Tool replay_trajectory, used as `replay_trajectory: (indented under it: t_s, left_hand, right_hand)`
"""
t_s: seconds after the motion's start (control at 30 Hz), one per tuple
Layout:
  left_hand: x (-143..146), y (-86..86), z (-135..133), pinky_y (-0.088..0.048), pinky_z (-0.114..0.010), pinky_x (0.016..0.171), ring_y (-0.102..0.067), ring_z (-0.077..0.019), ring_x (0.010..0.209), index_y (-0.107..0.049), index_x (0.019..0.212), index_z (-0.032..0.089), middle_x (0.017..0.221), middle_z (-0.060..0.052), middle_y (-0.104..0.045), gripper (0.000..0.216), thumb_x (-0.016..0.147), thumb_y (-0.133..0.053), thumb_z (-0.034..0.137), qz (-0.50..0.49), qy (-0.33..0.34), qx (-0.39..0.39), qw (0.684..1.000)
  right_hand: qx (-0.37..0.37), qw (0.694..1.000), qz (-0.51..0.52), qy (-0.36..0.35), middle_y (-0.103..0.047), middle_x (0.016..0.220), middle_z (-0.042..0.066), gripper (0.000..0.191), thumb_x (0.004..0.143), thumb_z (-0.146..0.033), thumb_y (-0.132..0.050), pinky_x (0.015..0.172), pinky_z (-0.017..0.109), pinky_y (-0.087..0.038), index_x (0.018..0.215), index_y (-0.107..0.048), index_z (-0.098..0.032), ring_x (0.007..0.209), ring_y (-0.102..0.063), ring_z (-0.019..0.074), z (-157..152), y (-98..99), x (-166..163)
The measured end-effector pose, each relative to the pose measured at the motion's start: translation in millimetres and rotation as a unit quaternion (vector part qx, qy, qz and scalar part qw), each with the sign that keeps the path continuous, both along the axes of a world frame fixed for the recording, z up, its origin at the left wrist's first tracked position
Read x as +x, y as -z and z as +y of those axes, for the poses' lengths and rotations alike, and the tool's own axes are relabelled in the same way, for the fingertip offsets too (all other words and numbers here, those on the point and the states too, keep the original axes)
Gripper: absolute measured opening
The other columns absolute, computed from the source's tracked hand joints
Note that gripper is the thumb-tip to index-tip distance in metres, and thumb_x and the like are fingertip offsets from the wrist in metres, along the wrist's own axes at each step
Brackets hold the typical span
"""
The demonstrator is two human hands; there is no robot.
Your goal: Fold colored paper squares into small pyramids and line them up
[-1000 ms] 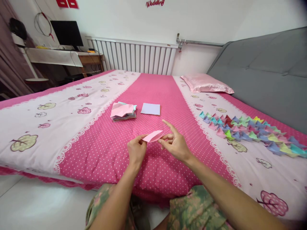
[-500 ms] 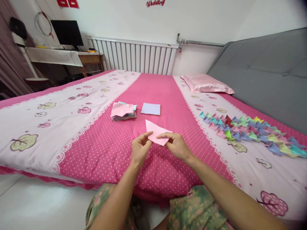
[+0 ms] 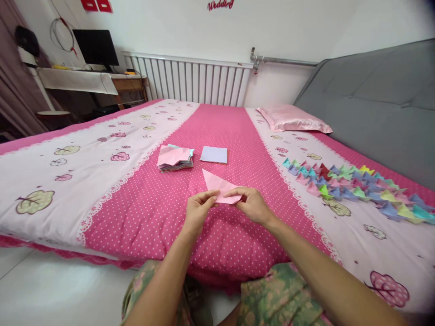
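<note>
A partly folded sheet of pink paper (image 3: pixel 219 184) is held above the near part of the bed, one pointed corner sticking up to the left. My left hand (image 3: pixel 200 207) pinches its lower left edge between thumb and fingers. On the other side, my right hand (image 3: pixel 252 203) grips the right end, fingers over the top and thumb beneath. Beyond the hands lies a stack of folded papers (image 3: pixel 174 156), pink on top. Beside that stack is a flat pile of lilac square paper (image 3: pixel 214 154).
Several rows of small folded paper boats (image 3: pixel 353 183) in many colours stand on the bed to the right. A pink pillow (image 3: pixel 294 118) lies near the grey headboard (image 3: pixel 374 99). The bed's front edge (image 3: pixel 112 260) runs close to my knees.
The pink paper has turned and tilted, its pointed corner shifting slightly left. My left hand has moved its pinch a little to the right along the lower edge.
</note>
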State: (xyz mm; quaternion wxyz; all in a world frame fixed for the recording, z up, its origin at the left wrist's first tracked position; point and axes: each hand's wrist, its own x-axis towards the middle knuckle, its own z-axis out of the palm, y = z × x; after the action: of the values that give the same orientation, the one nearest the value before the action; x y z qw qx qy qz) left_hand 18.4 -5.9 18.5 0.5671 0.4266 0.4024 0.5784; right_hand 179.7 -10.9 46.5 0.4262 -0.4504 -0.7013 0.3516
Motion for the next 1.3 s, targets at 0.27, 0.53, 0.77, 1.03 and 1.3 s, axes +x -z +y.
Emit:
replay_trajectory:
  t_s: [0.27, 0.53, 0.77, 1.03, 1.3]
  left_hand:
    - [-0.1, -6.5, -4.3, -0.049, -0.024, 0.063, -0.063, -0.0163, 0.072, -0.070, 0.083, 0.013, 0.084, -0.009, -0.069, 0.025, 0.061, -0.068, 0.025, -0.002, 0.032, 0.016, 0.999]
    - [2.5, -3.5, -3.0, -0.047, -0.021, 0.057, -0.059, -0.0110, 0.058, -0.070, 0.079, 0.016, 0.073, -0.005, -0.070, 0.024, 0.056, -0.073, 0.023, 0.002, -0.001, 0.015, 1.000]
    - [2.0, -8.8, -4.1, -0.046, -0.019, 0.058, -0.060, -0.0091, 0.058, -0.054, 0.115, 0.020, 0.068, 0.000, -0.068, 0.061, 0.057, -0.073, 0.023, -0.035, 0.028, 0.021, 0.999]
    - [-0.3, -4.0, 1.2, -0.045, -0.019, 0.053, -0.064, -0.0148, 0.062, -0.057, 0.099, 0.013, 0.068, -0.005, -0.068, 0.049, 0.056, -0.073, 0.029, -0.036, -0.043, -0.017, 0.998]
    - [0.0, -1.2, 5.0, -0.044, -0.017, 0.054, -0.058, -0.0071, 0.052, -0.061, 0.071, 0.012, 0.058, 0.000, -0.063, 0.028, 0.054, -0.074, 0.030, -0.100, -0.056, -0.041, 0.993]
  right_hand:
    - [0.027, 0.999, -0.002, 0.038, -0.060, 0.074, 0.004, 0.025, 0.071, -0.041, -0.060, 0.056, 0.024, -0.042, 0.078, -0.070, -0.019, 0.065, -0.054, 0.0133, -3.7, -7.4, -2.1]
    - [0.016, 0.995, 0.032, 0.094, -0.057, 0.061, 0.001, 0.028, 0.069, -0.043, -0.061, 0.051, 0.023, -0.039, 0.071, -0.065, -0.016, 0.055, -0.051, 0.0123, -7.9, -7.4, -8.8]
    - [0.010, 0.986, 0.110, 0.127, -0.052, 0.052, -0.006, 0.041, 0.065, -0.038, -0.066, 0.047, 0.021, -0.040, 0.098, -0.052, -0.017, 0.047, -0.050, 0.0102, -11.7, -8.9, -12.7]
    - [-0.022, 0.987, 0.123, 0.101, -0.066, 0.068, 0.005, 0.039, 0.073, -0.039, -0.057, 0.052, 0.025, -0.049, 0.103, -0.056, -0.014, 0.064, -0.064, 0.0174, -12.5, -10.5, -13.5]
    - [-0.028, 0.990, 0.114, 0.080, -0.067, 0.085, 0.008, 0.035, 0.079, -0.037, -0.049, 0.054, 0.026, -0.052, 0.107, -0.057, -0.016, 0.072, -0.066, 0.0186, -13.6, -11.1, -15.3]
